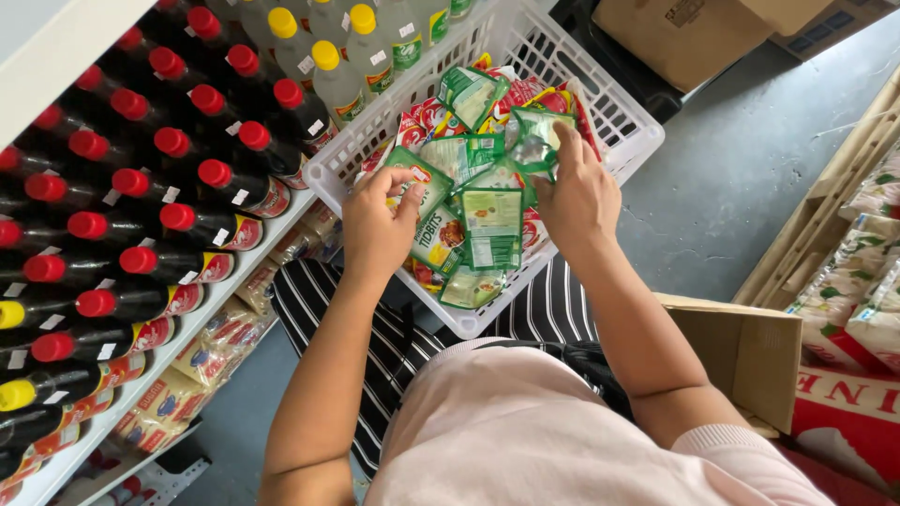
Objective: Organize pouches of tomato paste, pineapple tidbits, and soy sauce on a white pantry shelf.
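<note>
**Sorting sachets in the white basket**

Head view: your left hand [378, 225] pinches the top edge of a green sachet [419, 180] between thumb and fingers, and your right hand [579, 195] is closed on the corner of another green sachet [537, 141]. Both sachets sit on top of the heap inside the white plastic basket [630, 131], which rests on your lap against the shelf edge [272, 225].

These packs look light, thin and floppy, with slick film that may slide between your fingers; I'd judge the flat sealed edge or a corner the surest place to grip, as a pinch on the middle would only crumple it.

The heap mixes green sachets with red-and-white ones, all small flat rectangles with printed fronts. To your left the shelf carries rows of dark bottles [141, 215] with red caps and red-and-white labels, a few yellow-capped, and pale bottles [337, 80] with yellow caps further back. Tan packets lie on the lower shelf. To your right stand an open cardboard box [750, 351] and stacked printed sacks [862, 281].
</note>
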